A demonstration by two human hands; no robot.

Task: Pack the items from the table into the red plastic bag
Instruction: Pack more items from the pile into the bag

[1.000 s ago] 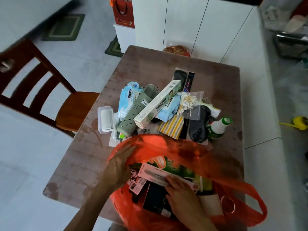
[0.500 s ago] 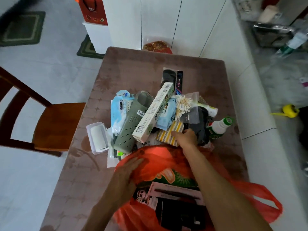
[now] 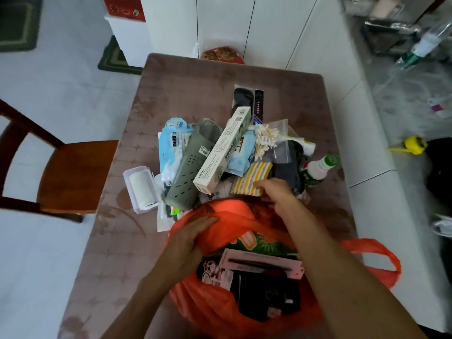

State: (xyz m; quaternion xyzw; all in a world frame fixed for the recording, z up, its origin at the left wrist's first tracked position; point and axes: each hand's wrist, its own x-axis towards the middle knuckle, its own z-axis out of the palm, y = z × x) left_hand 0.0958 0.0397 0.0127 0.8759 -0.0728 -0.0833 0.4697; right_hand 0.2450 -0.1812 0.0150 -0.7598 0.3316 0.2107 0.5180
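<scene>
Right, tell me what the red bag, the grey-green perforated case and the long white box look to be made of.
Red bag: thin plastic film, slightly translucent, crumpled and glossy.
Grey-green perforated case: probably moulded plastic or silicone, matte, with neat rows of punched holes.
Long white box: printed cardboard by its look, with sharp folded edges and a smooth finish.

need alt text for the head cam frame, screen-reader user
A person's left hand holds open a red bag at the near edge of a brown table, while the right hand reaches to a striped yellow packet in a pile of toiletries. Boxes already lie in the bag.
</scene>
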